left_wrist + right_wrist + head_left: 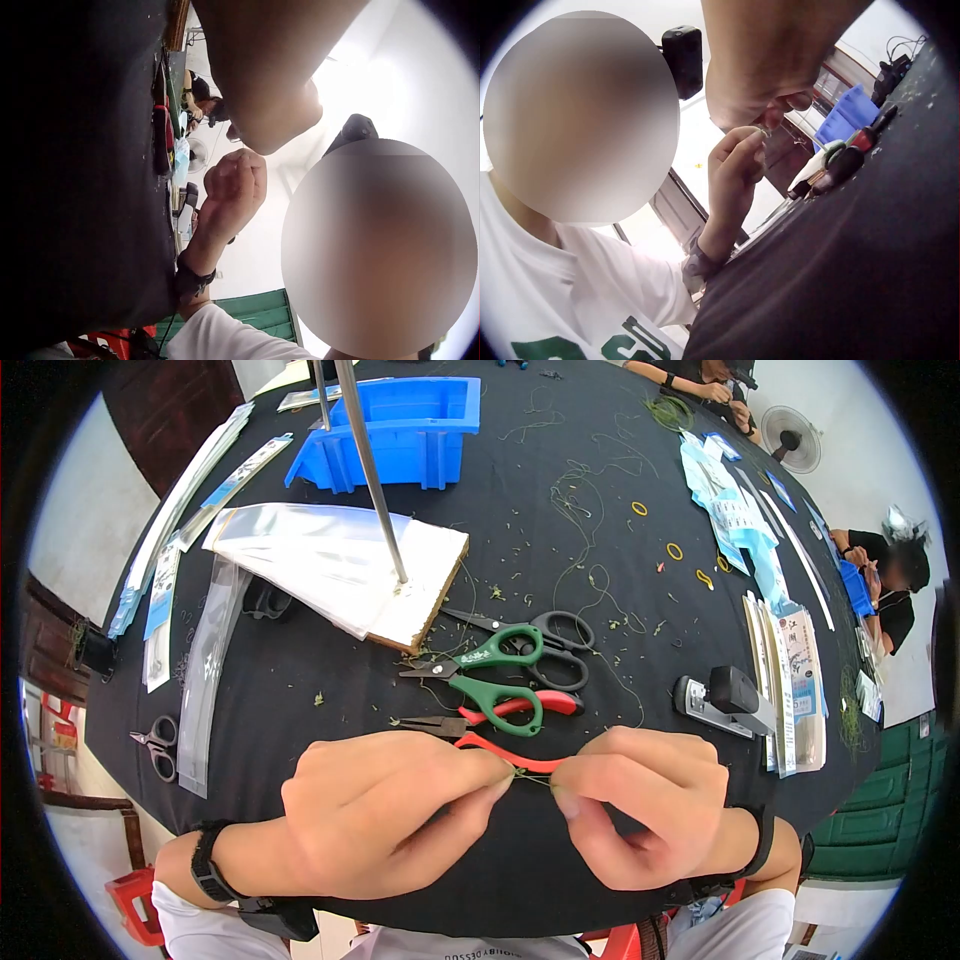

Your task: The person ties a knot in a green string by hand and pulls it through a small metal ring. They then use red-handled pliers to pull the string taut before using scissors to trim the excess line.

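Note:
A thin green thread (533, 777) runs between the two hands near the table's front edge in the head view. My left hand (385, 815) pinches its left end between thumb and forefinger. The right hand (645, 805) pinches the other end the same way, a short gap apart. Just beyond the fingertips lie red-handled pliers (432, 726), green-handled scissors (490, 695) and black scissors (566, 650). In the left wrist view the right hand (234, 187) is raised with bent fingers; in the right wrist view the left hand (737, 161) holds something tiny at its fingertips.
A white board (410, 600) with an upright metal rod stands behind the left hand, a blue bin (415, 455) beyond it. Small scissors (158, 746) lie far left. A stapler (725, 705) and packets (800, 690) are at the right. Loose threads and rubber bands dot the black cloth.

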Action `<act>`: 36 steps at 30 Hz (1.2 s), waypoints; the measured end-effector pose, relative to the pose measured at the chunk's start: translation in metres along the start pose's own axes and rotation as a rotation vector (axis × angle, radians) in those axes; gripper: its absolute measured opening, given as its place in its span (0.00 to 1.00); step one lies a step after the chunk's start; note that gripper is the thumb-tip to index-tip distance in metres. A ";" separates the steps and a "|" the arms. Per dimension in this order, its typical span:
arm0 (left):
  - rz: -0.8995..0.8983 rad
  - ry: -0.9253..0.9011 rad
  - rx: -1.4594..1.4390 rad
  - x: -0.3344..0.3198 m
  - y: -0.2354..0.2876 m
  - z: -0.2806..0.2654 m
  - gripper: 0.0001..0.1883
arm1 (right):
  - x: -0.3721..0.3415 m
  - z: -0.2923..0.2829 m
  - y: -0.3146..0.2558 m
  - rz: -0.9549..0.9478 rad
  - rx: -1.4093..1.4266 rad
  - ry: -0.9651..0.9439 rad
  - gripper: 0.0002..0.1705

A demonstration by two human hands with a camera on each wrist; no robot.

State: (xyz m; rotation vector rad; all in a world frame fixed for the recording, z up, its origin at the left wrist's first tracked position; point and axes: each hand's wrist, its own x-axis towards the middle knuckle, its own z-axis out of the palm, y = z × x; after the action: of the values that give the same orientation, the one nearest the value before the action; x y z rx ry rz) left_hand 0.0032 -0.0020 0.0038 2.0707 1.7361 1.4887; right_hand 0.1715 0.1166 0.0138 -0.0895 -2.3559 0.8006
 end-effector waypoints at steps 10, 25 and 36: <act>-0.070 -0.014 -0.038 0.002 0.004 -0.002 0.10 | -0.002 0.002 0.003 -0.007 0.002 0.003 0.14; 0.333 -0.119 0.114 0.000 -0.003 -0.004 0.15 | 0.003 -0.001 0.000 -0.027 -0.030 -0.005 0.12; 0.298 -0.093 0.019 -0.002 -0.004 -0.003 0.16 | 0.002 -0.002 0.002 0.096 0.099 -0.045 0.12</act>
State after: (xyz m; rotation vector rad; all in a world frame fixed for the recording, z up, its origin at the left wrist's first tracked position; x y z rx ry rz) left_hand -0.0011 -0.0035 0.0016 2.4529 1.4659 1.4167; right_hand 0.1705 0.1204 0.0152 -0.1452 -2.3646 0.9739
